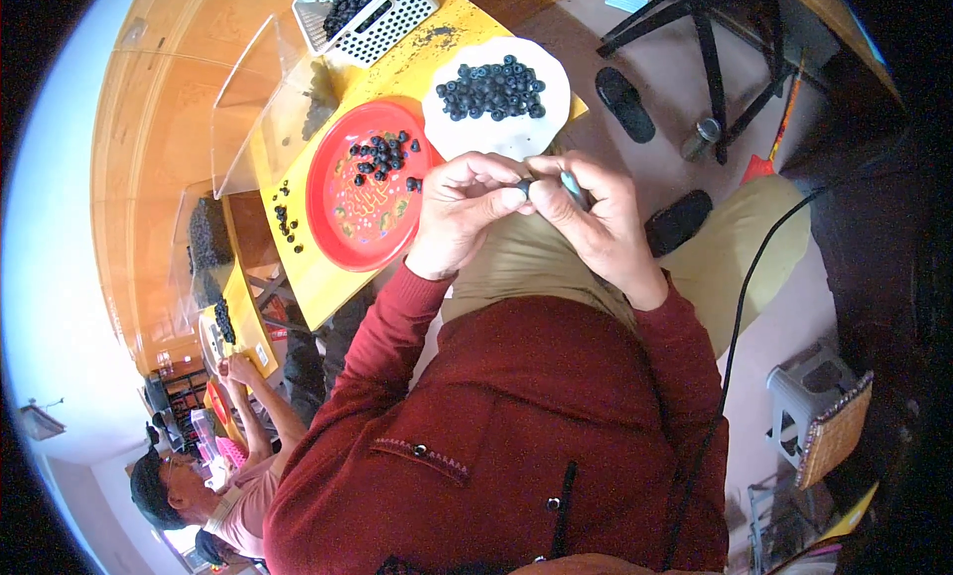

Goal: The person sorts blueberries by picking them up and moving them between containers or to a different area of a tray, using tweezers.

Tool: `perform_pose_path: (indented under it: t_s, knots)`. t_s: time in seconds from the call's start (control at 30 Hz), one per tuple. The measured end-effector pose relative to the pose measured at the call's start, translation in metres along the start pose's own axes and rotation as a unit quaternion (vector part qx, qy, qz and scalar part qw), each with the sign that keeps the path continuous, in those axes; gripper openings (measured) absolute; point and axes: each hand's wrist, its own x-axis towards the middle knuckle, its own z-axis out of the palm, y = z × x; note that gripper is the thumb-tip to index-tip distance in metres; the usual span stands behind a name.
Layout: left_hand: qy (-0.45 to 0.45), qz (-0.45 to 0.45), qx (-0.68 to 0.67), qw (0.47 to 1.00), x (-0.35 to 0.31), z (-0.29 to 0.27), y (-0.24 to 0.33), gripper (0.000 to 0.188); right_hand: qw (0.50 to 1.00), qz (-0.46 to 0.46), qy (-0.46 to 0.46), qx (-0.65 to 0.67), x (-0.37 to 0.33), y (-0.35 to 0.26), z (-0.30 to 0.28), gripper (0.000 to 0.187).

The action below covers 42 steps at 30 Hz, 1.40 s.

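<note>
Dark ball (524, 187): 1 pc., ctr. of frame, above middle. Prob. light, firm, apt to roll; grip by sides w/ fingertips. Approx. round, no clear long axis; facing can't be told, mostly hidden.
L. hand (467, 210): thumb + finger pinched on ball.
R. hand (596, 216): fingertips at ball, fingers closed round teal tool (574, 189), axis steep, upper L. to lower R.
White plate (496, 138), upper ctr.: balls.
Red tray (320, 206), upper L.: ditto.

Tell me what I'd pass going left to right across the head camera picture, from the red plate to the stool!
Red plate, left hand, dark round piece, right hand, silvery cylinder, grey stool.
</note>
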Motion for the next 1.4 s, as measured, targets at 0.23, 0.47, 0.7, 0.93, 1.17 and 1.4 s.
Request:
perform_pose_path:
  t_s: [0.23, 0.47, 0.7, 0.93, 1.17, 1.4]
  knots:
    - [-0.009, 0.001, 0.016, 1.0, -0.001, 0.003, 0.002, 0.015, 0.985, 0.12, -0.018, 0.125, -0.001, 0.007, -0.004, 0.024]
    - [0.024, 0.01, 0.027, 0.999, -0.003, 0.004, 0.01, 0.015, 0.962, 0.176, -0.008, 0.21, -0.004, 0.004, -0.005, 0.018]
    - [0.184, 0.024, 0.237, 0.954, -0.028, -0.041, 0.027, 0.013, 0.968, 0.183, 0.022, 0.168, -0.007, 0.022, -0.018, 0.021]
    - [0.297, 0.07, 0.438, 0.845, -0.04, -0.097, 0.038, 0.007, 0.963, 0.193, 0.045, 0.184, -0.001, 0.021, -0.015, 0.018]
    - [0.324, 0.08, 0.425, 0.842, -0.044, -0.109, 0.033, 0.008, 0.961, 0.196, 0.047, 0.189, -0.002, 0.028, -0.02, 0.019]
    - [0.256, 0.064, 0.527, 0.808, -0.023, -0.085, 0.024, 0.015, 0.964, 0.196, 0.063, 0.17, -0.007, 0.028, -0.028, 0.02]
